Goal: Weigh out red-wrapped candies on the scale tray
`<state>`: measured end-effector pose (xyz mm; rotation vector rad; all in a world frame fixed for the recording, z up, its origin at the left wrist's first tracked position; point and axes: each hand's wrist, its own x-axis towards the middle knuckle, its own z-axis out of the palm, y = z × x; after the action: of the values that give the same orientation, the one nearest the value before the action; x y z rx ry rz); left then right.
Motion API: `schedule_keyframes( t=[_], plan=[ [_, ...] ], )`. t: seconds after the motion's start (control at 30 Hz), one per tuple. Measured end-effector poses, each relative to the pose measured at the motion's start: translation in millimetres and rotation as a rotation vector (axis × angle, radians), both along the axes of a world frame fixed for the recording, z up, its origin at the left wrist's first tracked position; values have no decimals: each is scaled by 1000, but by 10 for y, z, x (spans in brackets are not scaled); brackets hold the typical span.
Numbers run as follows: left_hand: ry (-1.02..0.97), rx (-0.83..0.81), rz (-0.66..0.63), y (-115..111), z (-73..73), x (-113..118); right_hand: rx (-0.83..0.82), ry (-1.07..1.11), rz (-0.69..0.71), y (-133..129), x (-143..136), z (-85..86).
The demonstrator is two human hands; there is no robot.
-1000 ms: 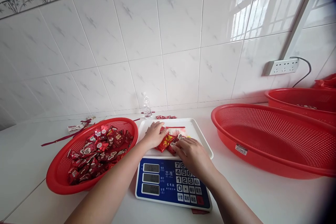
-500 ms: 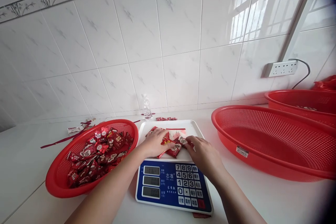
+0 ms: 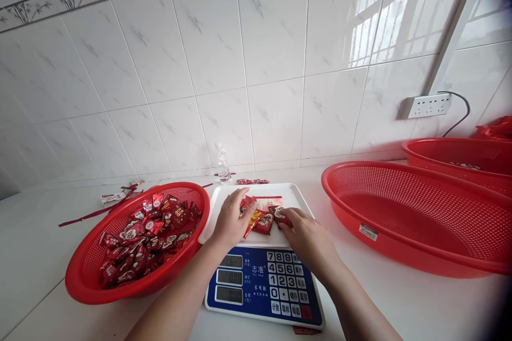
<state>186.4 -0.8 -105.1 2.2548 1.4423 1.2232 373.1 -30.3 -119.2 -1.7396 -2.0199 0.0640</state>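
Note:
A white tray tops a digital scale with a blue keypad panel. Several small red candy packets lie bunched on the tray, with a pink-and-white card behind them. My left hand is at the left side of the bunch, fingers stretched upward and thumb apart, partly covering the packets. On the right, my right hand has its thumb and fingers closed on the edge of a dark red candy packet. Its other fingers are curled and partly hidden.
To the left stands a red basket full of red-wrapped candies. Two red baskets, a near one and a far one, are on the right. A clear bottle and a row of small packets are by the wall.
My left hand has lifted from atop the packets and moved left, its fingers now upright, uncovering more of them. My right hand stays at the right packet, with only a slight shift.

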Motion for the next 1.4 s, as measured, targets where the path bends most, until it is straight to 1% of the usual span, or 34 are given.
schedule_keyframes(
  t=[0.07, 0.13, 0.23, 0.3, 0.33, 0.43, 0.53, 0.8, 1.07, 1.17, 1.27, 1.4],
  plan=[
    [-182, 88, 32, -100, -18, -36, 7, 9, -6, 3, -1, -1],
    [-295, 208, 43, -207, -63, -81, 24, 20, -8, 4, -5, -2],
    [-306, 408, 14, -339, -183, -155, 33, 27, 3, 5, -12, -10],
    [-271, 489, -25, -390, -277, -199, 27, 30, 14, 8, -12, -19],
    [-259, 505, -43, -405, -320, -218, 25, 31, 18, 11, -10, -23],
    [-256, 488, -77, -419, -414, -260, 15, 34, 29, 22, -7, -30],
    [-273, 450, -85, -409, -447, -282, -8, 48, 32, 32, -8, -29],
    [-298, 459, -90, -408, -395, -308, 13, 186, 73, 33, -19, -36],
    [-339, 437, -18, -374, -354, -339, -14, 221, 16, 14, -67, -12],
    [-346, 442, -10, -362, -335, -346, -37, 200, 5, 24, -56, 37],
    [-355, 437, -10, -364, -320, -354, -14, 139, -7, 79, -37, 133],
    [-361, 438, -8, -376, -306, -369, -73, 33, 126, 278, -47, 237]
  ],
)
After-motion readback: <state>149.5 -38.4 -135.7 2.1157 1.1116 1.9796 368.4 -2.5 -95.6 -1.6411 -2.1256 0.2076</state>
